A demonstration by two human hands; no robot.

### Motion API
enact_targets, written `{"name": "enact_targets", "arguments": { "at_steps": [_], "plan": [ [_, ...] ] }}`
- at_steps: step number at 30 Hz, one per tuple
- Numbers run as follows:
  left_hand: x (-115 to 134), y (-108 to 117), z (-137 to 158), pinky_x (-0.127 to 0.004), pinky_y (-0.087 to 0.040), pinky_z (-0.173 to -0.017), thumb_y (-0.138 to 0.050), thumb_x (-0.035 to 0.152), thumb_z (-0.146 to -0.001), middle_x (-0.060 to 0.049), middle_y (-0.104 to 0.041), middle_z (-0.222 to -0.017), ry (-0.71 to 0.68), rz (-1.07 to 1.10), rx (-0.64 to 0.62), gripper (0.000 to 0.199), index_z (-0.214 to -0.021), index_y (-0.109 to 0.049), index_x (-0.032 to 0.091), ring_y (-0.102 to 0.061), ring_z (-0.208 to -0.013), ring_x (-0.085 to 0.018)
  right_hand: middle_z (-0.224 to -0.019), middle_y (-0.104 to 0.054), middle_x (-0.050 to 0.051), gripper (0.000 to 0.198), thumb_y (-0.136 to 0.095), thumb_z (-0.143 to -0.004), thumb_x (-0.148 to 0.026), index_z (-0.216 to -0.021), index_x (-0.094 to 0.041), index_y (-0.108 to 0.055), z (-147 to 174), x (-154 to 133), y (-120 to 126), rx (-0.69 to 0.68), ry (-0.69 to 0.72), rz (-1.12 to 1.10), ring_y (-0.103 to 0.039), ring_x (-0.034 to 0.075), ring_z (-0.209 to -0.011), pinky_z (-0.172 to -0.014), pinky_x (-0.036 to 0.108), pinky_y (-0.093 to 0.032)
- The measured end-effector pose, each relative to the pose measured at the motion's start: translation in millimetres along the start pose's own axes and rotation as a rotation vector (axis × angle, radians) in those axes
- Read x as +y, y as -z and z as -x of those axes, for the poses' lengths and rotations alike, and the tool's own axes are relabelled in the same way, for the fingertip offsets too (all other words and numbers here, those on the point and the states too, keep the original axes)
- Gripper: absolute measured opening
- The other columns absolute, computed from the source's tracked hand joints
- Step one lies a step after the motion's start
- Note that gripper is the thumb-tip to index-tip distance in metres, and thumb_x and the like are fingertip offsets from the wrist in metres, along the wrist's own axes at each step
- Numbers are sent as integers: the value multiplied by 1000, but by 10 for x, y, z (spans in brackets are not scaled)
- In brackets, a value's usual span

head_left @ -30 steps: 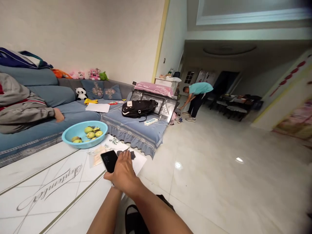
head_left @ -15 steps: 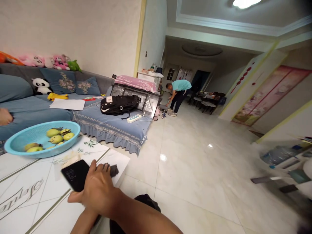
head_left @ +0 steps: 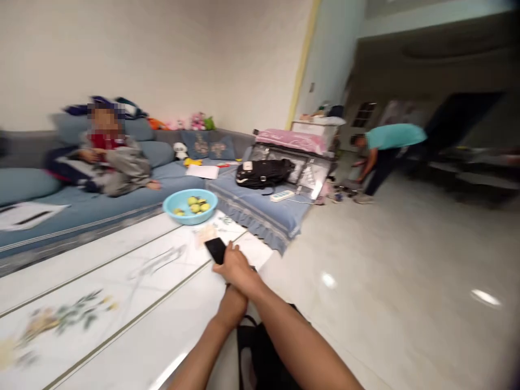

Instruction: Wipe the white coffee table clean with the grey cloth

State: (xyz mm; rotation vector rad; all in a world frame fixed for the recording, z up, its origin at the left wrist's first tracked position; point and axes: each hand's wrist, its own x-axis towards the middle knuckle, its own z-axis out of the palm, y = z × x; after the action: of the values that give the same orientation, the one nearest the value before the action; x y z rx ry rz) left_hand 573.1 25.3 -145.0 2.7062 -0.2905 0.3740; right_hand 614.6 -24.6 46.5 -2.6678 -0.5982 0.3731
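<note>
My right hand [head_left: 239, 265] is closed around a dark phone [head_left: 215, 250], held over the near right part of the white tabletop [head_left: 179, 292]. The phone's black face points up. Just below the right wrist is my left hand [head_left: 233, 304], close against it; its fingers are hidden. A bit of something black shows beside the hands, too small to name. Beyond the phone, a pale flat item [head_left: 205, 235] lies on the table, blurred. A light blue plastic basket [head_left: 173, 210] with several yellow-green fruits [head_left: 195, 205] stands at the table's far end.
A person [head_left: 117, 157] sits on the blue sofa [head_left: 162, 173]. On its right section lie a black backpack [head_left: 264, 173] and a white power strip [head_left: 282, 195], beside a clear-sided case with a pink top [head_left: 290, 140]. Another person in teal [head_left: 396, 135] bends over the tiled floor [head_left: 365, 260].
My view has swung left and back, bringing the seated person and more of the table into sight. The phone stays in my right hand. The person in teal is still bent over.
</note>
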Motion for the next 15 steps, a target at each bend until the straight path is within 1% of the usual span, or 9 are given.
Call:
{"name": "enact_targets", "arguments": {
  "at_steps": [2, 4, 5, 6, 8, 10, 12, 13, 15],
  "plan": [
    [-7, 161, 637, -54, -42, -131, -39, -1, -88, -11, -54, -167, 47, -64, 52, 80, -163, -54, 21, -48, -157, -30, -155, -56, 33, 99, -80, -88, -37, -167, 0, -35, -73, -41, -81, -44, 97, -7, -65, 40, -135, -109, 42, -51],
    [-97, 394, 1304, -61, -41, -131, -38, -5, -84, -10, -40, -176, 133, -131, 135, 90, -170, -42, 22, -36, -164, -31, -149, -59, 34, 96, -82, -86, -35, -163, 2, -40, -125, -76, -220, -80, 150, 34, -67, 41, -130, -106, 41, -51],
    [-180, 541, 1634, -62, -41, -131, -37, -4, -87, -10, -36, -178, 204, -161, 186, 89, -172, -39, 24, -33, -165, -30, -146, -60, 33, 97, -84, -84, -36, -162, 2, -41, -134, -91, -311, -92, 173, 71, -68, 41, -128, -104, 41, -52],
    [-286, 701, 1948, -61, -41, -131, -37, 0, -93, -10, -35, -179, 294, -190, 237, 83, -172, -39, 25, -34, -165, -30, -145, -61, 33, 97, -85, -84, -36, -162, 1, -41, -133, -107, -412, -96, 202, 115, -68, 41, -126, -103, 41, -53],
    [-535, 1023, 2469, -61, -43, -129, -39, 13, -104, -15, -40, -176, 508, -262, 342, 64, -167, -46, 22, -40, -162, -34, -142, -63, 32, 98, -86, -84, -37, -163, 1, -41, -109, -152, -626, -89, 276, 212, -69, 40, -123, -102, 40, -54],
    [-746, 1265, 2777, -66, -43, -127, -38, 25, -109, -22, -43, -172, 715, -339, 449, 55, -160, -55, 12, -43, -158, -41, -140, -64, 32, 99, -87, -84, -35, -164, 2, -41, -76, -228, -824, -70, 344, 285, -68, 39, -122, -102, 39, -54],
    [-816, 1359, 2859, -70, -40, -127, -36, 27, -110, -28, -45, -169, 810, -372, 514, 54, -153, -59, 3, -42, -158, -45, -141, -64, 33, 98, -86, -85, -31, -164, 3, -39, -43, -337, -978, -54, 387, 315, -67, 39, -124, -105, 41, -54],
    [-788, 1347, 2838, -70, -38, -128, -36, 25, -110, -28, -45, -168, 804, -369, 520, 54, -152, -60, 2, -42, -158, -45, -142, -63, 33, 98, -85, -86, -29, -165, 3, -38, -28, -402, -1036, -49, 399, 315, -66, 40, -125, -106, 42, -54],
    [-638, 1251, 2762, -68, -39, -129, -37, 20, -109, -23, -48, -168, 711, -344, 495, 53, -154, -60, 8, -43, -158, -41, -145, -62, 34, 97, -84, -87, -27, -166, 3, -37, -3, -546, -1116, -43, 418, 311, -65, 39, -127, -107, 42, -54]
  ]
}}
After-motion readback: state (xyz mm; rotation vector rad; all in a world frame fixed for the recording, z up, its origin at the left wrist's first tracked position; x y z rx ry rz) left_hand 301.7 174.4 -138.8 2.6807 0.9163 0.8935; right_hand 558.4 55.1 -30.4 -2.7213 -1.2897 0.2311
